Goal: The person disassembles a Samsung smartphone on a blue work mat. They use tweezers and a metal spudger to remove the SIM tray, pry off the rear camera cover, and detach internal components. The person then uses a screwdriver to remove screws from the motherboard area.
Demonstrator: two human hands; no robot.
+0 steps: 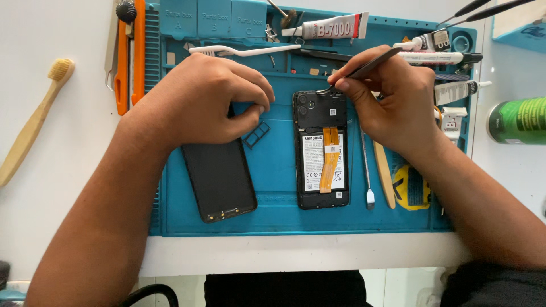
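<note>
An opened black phone (322, 149) lies face down on a blue repair mat (278, 187), its battery and orange flex cable showing. My right hand (392, 99) is shut on dark metal tweezers (369, 64), whose tips touch the phone's top edge near the camera. My left hand (207, 102) rests on the mat left of the phone, fingers curled over the top of the removed black back cover (219, 179). A small black SIM tray (256, 135) lies just beneath its fingertips.
A thin metal spudger (367, 170), a wooden stick (384, 173) and a yellow-black tape roll (410, 187) lie right of the phone. Glue tubes (327, 27), a white toothbrush (244, 50), an orange utility knife (129, 54), a bamboo brush (34, 122) and a green can (518, 120) surround the mat.
</note>
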